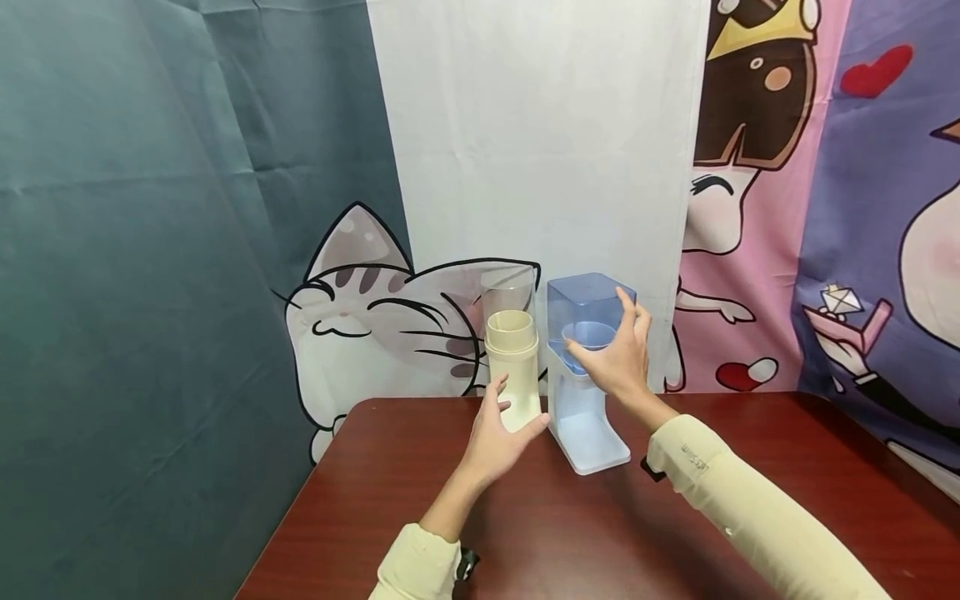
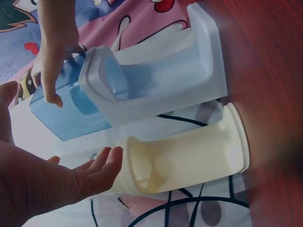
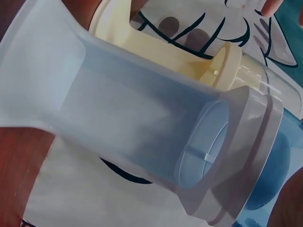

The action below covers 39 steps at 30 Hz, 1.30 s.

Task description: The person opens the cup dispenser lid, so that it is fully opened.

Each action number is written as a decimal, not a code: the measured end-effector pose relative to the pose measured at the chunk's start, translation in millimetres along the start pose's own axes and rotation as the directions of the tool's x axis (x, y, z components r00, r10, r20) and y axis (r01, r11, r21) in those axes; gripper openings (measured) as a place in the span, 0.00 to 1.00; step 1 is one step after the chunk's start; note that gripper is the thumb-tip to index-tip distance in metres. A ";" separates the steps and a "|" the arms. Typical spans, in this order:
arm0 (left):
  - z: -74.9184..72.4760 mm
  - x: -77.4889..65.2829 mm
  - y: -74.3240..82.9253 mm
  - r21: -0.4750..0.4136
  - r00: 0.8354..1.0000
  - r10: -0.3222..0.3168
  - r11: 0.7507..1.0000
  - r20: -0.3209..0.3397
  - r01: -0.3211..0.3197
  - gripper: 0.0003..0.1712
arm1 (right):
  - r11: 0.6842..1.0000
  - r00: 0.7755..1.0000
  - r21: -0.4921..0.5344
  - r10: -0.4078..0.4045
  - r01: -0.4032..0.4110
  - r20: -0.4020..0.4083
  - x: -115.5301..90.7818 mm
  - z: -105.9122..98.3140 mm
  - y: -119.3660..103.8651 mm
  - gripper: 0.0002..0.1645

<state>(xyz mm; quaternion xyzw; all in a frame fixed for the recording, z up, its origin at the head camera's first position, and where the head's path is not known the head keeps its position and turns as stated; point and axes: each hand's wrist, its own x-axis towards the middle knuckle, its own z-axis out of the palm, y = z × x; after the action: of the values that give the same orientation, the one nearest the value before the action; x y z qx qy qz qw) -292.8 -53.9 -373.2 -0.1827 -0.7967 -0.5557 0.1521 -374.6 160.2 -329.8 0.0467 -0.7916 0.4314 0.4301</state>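
Two upright holders stand side by side at the table's back edge. The cream holder (image 1: 517,379) has a round collar and a clear cover (image 1: 498,292) on top. To its right is a pale blue-white holder (image 1: 583,421) with an angular see-through blue cover (image 1: 592,290) and a round opening under it. My left hand (image 1: 493,442) is beside the cream holder, fingers loosely spread at its collar in the left wrist view. My right hand (image 1: 621,354) spreads thumb and fingers across the front of the blue cover, overlapping it. Neither hand wraps round a holder.
The dark red-brown table (image 1: 570,533) extends toward me with rounded back corners. Behind it hangs a cloth backdrop (image 1: 540,125) with a printed cat and cartoon figures, close to the holders.
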 end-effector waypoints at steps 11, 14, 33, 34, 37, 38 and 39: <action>-4.0 -6.6 19.0 -0.058 0.995 0.037 0.998 0.090 -0.032 0.51 | 0.990 0.995 0.107 -0.093 0.089 0.032 -16.0 -31.1 -3.4 0.66; -4.6 -7.4 20.7 -0.060 0.994 0.046 0.997 0.103 -0.040 0.51 | 0.984 0.990 0.127 -0.132 0.126 0.041 -21.9 -40.4 -4.6 0.66; -12.0 -12.7 19.6 -0.107 0.959 0.070 0.993 0.274 -0.042 0.57 | 0.955 0.967 0.267 -0.179 0.127 0.180 -59.4 -93.3 -26.4 0.65; -12.7 -13.6 20.2 -0.114 0.957 0.072 0.993 0.283 -0.041 0.57 | 0.952 0.966 0.280 -0.184 0.128 0.184 -61.0 -95.3 -27.6 0.65; -15.0 -16.4 21.6 -0.123 0.949 0.078 0.992 0.307 -0.041 0.57 | 0.927 0.956 0.348 -0.216 0.138 0.196 -64.5 -99.9 -29.4 0.65; -15.8 -17.3 22.2 -0.123 0.946 0.081 0.991 0.313 -0.044 0.57 | 0.917 0.951 0.370 -0.235 0.148 0.201 -65.5 -101.2 -29.4 0.65; -16.5 -18.3 22.9 -0.123 0.944 0.083 0.991 0.319 -0.046 0.58 | 0.905 0.945 0.395 -0.253 0.157 0.205 -66.6 -102.8 -30.0 0.65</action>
<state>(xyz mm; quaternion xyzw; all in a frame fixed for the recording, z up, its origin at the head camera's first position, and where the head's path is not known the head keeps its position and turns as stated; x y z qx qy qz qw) -265.4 -64.4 -356.7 -0.3056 -0.7715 -0.5573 0.0268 -253.7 196.1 -332.0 0.2657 -0.7338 0.5164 0.3527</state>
